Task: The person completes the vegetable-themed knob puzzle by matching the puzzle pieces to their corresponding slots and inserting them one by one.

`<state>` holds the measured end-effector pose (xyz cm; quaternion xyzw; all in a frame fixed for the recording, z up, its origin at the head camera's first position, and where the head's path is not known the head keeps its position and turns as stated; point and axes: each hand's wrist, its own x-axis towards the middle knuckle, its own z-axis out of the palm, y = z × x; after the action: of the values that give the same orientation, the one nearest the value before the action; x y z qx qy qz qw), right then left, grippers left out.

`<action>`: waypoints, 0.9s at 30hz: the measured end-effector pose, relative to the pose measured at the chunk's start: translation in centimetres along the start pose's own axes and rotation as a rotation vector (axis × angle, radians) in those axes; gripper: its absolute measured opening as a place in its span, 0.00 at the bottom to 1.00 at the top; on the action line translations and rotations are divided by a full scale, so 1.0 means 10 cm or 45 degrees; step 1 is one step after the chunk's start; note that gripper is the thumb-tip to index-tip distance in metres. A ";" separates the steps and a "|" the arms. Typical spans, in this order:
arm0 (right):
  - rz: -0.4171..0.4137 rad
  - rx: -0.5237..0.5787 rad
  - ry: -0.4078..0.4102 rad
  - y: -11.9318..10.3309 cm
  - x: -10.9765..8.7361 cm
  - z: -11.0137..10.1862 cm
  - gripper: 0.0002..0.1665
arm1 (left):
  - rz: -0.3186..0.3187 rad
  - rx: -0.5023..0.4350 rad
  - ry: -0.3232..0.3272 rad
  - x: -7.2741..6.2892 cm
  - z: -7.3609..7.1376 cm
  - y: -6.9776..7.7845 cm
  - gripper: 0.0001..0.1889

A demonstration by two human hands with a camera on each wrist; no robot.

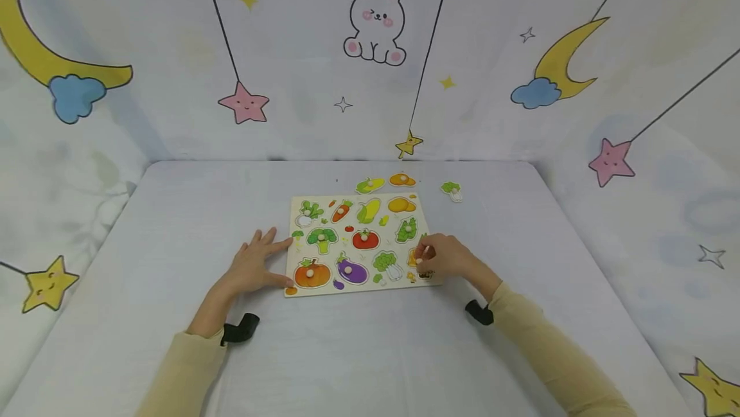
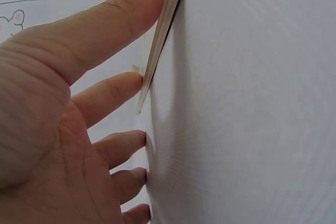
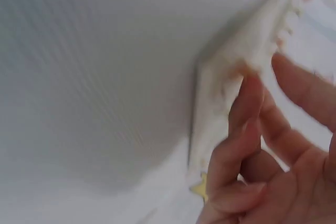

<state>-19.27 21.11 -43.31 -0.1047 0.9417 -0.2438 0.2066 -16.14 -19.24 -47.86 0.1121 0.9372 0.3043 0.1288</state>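
A wooden vegetable peg puzzle board (image 1: 387, 230) lies on the table, several knobbed pieces such as the pumpkin (image 1: 312, 274), eggplant (image 1: 351, 270) and tomato (image 1: 365, 239) in it. My left hand (image 1: 251, 266) is spread at the board's left side; in the left wrist view its thumb (image 2: 121, 14) and index finger touch the edge. Bent fingers of my right hand (image 1: 448, 255) are at the lower right corner, close to a pale knob (image 1: 419, 262) and partly hiding a brown picture (image 1: 426, 274). The right wrist view is blurred, leaving any grip unclear.
Beyond the board's far edge lie a corn piece (image 1: 370, 186) and a potato piece (image 1: 402, 180). A leafy green piece (image 1: 452, 191) lies farther right. The white-covered table (image 1: 358, 353) ends at a printed cloth backdrop (image 1: 300, 57).
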 end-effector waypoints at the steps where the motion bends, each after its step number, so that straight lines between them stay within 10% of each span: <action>1: -0.006 0.017 0.003 0.03 0.03 -0.08 0.07 | 0.003 -0.001 0.001 0.00 0.00 0.01 0.51; 11: 0.162 0.232 0.328 0.62 0.66 -0.90 0.21 | 0.011 0.015 0.014 -0.02 0.00 0.02 0.50; 27: 0.352 0.188 0.302 0.89 1.10 -0.80 0.21 | -0.002 0.024 0.027 -0.01 0.03 0.03 0.50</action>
<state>-33.50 28.80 -45.16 0.0705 0.9444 -0.2923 0.1328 -15.93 -18.84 -47.90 0.1093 0.9414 0.2965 0.1180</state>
